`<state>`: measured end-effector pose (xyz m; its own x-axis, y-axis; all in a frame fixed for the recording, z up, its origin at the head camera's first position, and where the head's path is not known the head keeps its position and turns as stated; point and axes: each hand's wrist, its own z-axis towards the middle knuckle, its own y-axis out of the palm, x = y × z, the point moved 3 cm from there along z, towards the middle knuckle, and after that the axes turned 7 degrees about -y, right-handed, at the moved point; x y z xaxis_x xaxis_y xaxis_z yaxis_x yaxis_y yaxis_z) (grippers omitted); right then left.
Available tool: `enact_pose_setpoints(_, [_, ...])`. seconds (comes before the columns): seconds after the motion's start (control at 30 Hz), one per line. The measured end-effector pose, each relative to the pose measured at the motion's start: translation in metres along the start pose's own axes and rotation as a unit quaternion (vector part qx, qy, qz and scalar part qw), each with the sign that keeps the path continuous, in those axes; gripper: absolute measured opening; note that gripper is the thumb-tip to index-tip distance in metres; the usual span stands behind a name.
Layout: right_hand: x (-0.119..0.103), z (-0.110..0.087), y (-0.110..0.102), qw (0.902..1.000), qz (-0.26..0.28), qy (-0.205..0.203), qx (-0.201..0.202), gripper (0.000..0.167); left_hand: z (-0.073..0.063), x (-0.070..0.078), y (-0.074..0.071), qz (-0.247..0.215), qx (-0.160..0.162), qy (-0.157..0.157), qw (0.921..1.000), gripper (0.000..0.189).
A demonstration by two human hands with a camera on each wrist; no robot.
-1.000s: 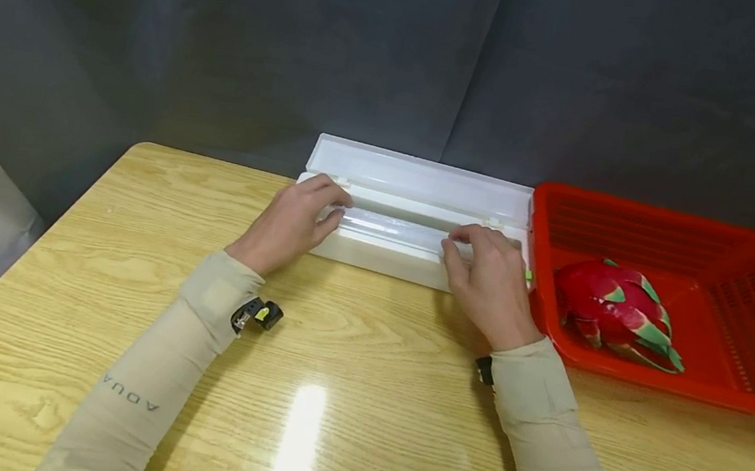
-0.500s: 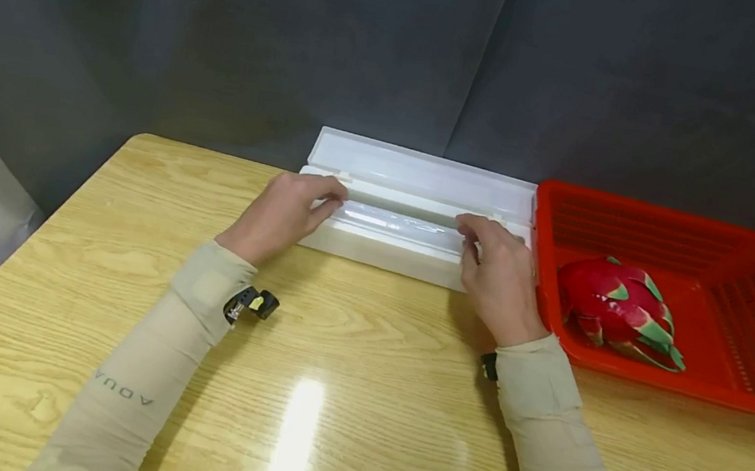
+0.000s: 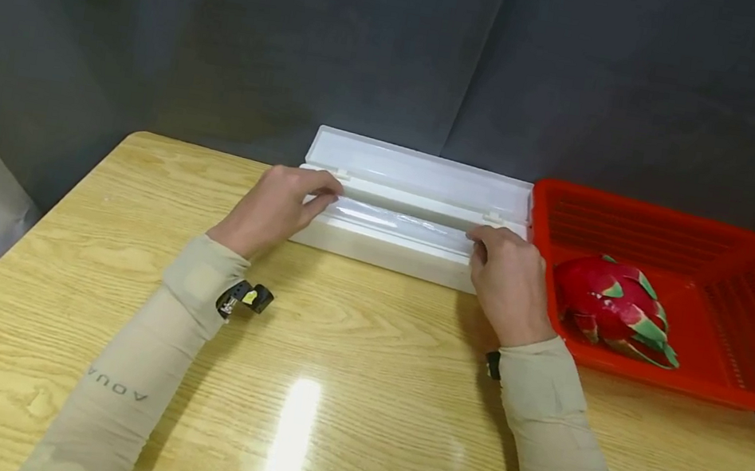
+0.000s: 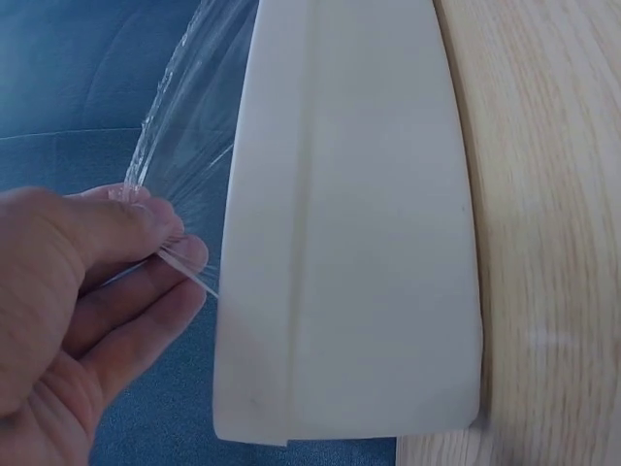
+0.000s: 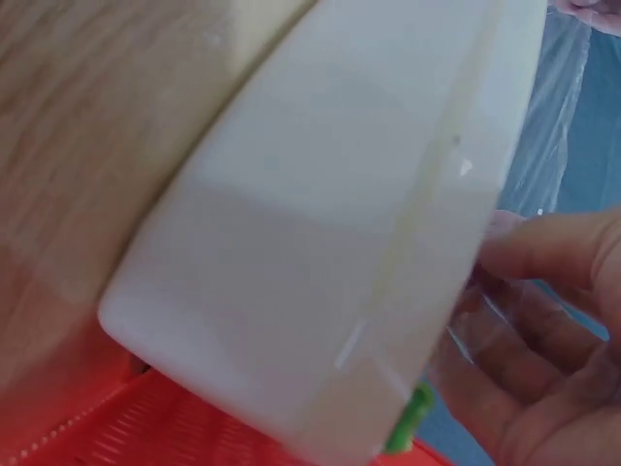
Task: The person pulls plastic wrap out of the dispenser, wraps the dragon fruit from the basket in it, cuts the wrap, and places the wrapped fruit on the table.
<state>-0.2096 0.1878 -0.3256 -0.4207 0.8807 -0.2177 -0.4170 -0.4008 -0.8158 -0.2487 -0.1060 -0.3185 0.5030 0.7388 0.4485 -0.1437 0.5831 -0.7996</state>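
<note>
A long white cling film dispenser [image 3: 382,256] lies on the table with its lid [image 3: 422,173] tipped back. Clear cling film [image 4: 194,107] rises from it in a crinkled sheet stretched between both hands. My left hand [image 3: 272,209] pinches one corner of the film between thumb and fingers above the dispenser's left end. At the right end, my right hand [image 3: 512,282] pinches the other corner. In the right wrist view, a green slider [image 5: 409,417] shows at the dispenser's end, and part of that hand is hidden behind the box.
A red plastic basket [image 3: 689,388] stands right beside the dispenser's right end. Inside it lies a dragon fruit [image 3: 618,301]. The wooden table [image 3: 367,411] extends in front, and a dark curtain [image 3: 289,38] hangs behind.
Both hands have spread apart toward the dispenser's ends, the left going left and the right going right. The film edge between them has lifted slightly and is drawn straighter.
</note>
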Motion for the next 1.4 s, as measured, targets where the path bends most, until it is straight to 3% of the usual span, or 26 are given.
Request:
enact_pose_setpoints(0.3, [-0.002, 0.001, -0.014, 0.9986, 0.017, 0.029, -0.042, 0.017, -0.003, -0.008, 0.000, -0.020, -0.007, 0.010, 0.9997, 0.013])
enact_pose_setpoints(0.67, [-0.001, 0.001, -0.028, 0.9968, 0.019, 0.042, -0.066, 0.021, -0.003, -0.013, -0.003, -0.043, -0.005, 0.034, 0.9985, 0.013])
enact_pose_setpoints(1.03, [0.005, -0.001, -0.030, 0.9933, 0.009, 0.001, -0.115, 0.016, -0.002, -0.014, -0.002, -0.051, 0.003, 0.043, 0.9978, 0.013])
enact_pose_setpoints(1.4, [0.003, 0.002, -0.024, 0.9934, 0.010, -0.029, -0.110, 0.019, -0.007, -0.026, -0.005, -0.047, 0.011, 0.040, 0.9980, 0.013])
